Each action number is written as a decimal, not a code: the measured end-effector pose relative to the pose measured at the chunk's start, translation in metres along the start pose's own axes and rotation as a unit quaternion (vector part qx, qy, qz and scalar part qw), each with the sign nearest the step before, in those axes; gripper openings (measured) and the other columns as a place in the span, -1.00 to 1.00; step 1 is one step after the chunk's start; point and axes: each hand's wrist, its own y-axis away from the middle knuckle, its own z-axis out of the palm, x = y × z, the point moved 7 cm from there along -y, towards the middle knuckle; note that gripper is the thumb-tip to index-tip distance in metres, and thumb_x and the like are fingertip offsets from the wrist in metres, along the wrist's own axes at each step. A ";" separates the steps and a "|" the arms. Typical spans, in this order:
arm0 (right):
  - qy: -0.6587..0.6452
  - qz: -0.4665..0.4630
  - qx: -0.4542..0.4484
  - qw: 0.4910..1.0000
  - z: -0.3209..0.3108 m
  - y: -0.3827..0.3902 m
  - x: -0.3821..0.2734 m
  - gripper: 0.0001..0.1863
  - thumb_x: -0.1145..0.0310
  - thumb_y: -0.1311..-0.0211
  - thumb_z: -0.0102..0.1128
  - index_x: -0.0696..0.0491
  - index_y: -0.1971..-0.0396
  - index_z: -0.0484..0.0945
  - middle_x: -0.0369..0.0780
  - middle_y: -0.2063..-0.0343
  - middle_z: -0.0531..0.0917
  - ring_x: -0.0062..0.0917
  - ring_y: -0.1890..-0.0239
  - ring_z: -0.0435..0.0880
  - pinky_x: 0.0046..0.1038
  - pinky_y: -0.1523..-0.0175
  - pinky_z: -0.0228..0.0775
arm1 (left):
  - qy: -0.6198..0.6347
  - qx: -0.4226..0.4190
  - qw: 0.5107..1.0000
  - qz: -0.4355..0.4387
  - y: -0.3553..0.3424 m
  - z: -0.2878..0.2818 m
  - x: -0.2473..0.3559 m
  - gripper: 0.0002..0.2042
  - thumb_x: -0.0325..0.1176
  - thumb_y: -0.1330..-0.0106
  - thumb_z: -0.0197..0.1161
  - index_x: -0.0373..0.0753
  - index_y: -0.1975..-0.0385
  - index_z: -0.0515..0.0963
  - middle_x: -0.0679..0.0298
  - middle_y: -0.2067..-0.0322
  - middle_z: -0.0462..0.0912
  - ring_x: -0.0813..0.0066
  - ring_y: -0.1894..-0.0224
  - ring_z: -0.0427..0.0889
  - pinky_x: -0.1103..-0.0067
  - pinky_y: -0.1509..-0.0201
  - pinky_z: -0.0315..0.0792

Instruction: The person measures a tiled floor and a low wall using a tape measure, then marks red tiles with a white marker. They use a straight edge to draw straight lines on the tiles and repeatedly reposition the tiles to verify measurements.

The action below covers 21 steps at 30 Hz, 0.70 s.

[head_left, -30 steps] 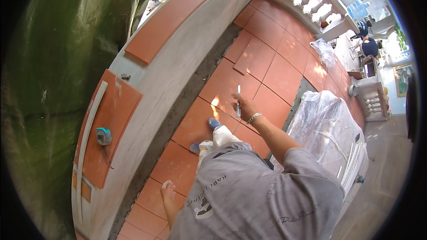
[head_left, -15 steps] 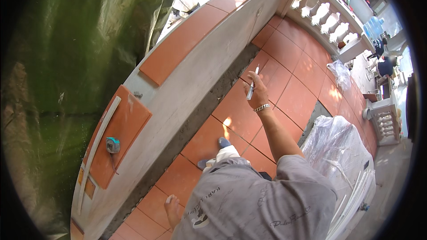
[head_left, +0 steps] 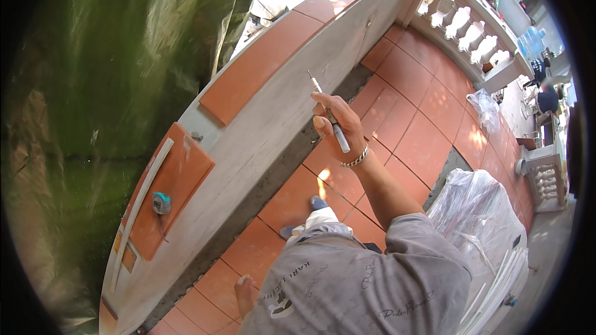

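My right hand is raised beside the pale low wall, closed around a slim silver-and-white pen-like tool with a thin tip pointing up-left. My left hand hangs low over the terracotta floor tiles, loosely open and holding nothing visible. On the wall's top rest terracotta tiles, and at the near end a larger tile carries a grey-and-teal tape measure. A long curved pale strip lies alongside the tape measure.
Green sheeting covers the left side. A bare mortar strip follows the wall's foot. Plastic-wrapped material stands at right. A white balustrade closes the far end, near a crumpled plastic bag and another person.
My right hand has risen and moved up toward the wall with the pen-like tool. My left hand has dropped slightly. The view has shifted, so the wall sits a little further right.
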 end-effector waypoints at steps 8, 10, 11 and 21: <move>0.133 0.235 0.130 0.954 -0.042 0.083 0.126 -0.39 0.16 -0.30 0.27 0.19 -0.23 0.36 -0.11 0.16 0.64 -0.36 0.21 0.67 -0.38 0.10 0.52 | 0.052 -0.060 0.997 0.015 -0.005 0.014 0.001 -0.79 -0.44 -0.34 0.22 -0.37 0.09 0.56 0.31 0.33 0.58 0.52 0.30 0.56 0.59 0.21 0.47; 0.124 0.335 0.161 0.920 -0.057 0.120 0.173 -0.38 0.15 -0.32 0.23 0.19 -0.25 0.33 -0.08 0.14 0.64 -0.30 0.16 0.67 -0.33 0.05 0.52 | 0.033 -0.058 0.998 0.007 0.000 0.017 0.004 -0.80 -0.46 -0.34 0.21 -0.37 0.08 0.56 0.33 0.33 0.57 0.52 0.30 0.55 0.60 0.19 0.47; 0.124 0.405 0.177 0.889 -0.066 0.144 0.193 -0.38 0.15 -0.34 0.21 0.20 -0.26 0.31 -0.07 0.13 0.64 -0.27 0.13 0.67 -0.31 0.02 0.52 | 0.019 -0.053 0.998 -0.002 0.003 0.017 0.003 -0.80 -0.47 -0.35 0.21 -0.37 0.08 0.55 0.33 0.34 0.57 0.53 0.31 0.55 0.61 0.19 0.47; 0.252 0.381 0.150 0.877 -0.095 0.230 0.225 -0.37 0.14 -0.37 0.18 0.25 -0.26 0.30 -0.09 0.20 0.70 -0.46 0.37 0.75 -0.45 0.26 0.61 | -0.005 -0.047 0.999 -0.007 -0.012 0.004 -0.005 -0.75 -0.41 -0.34 0.24 -0.31 0.02 0.56 0.35 0.29 0.61 0.55 0.26 0.58 0.61 0.23 0.46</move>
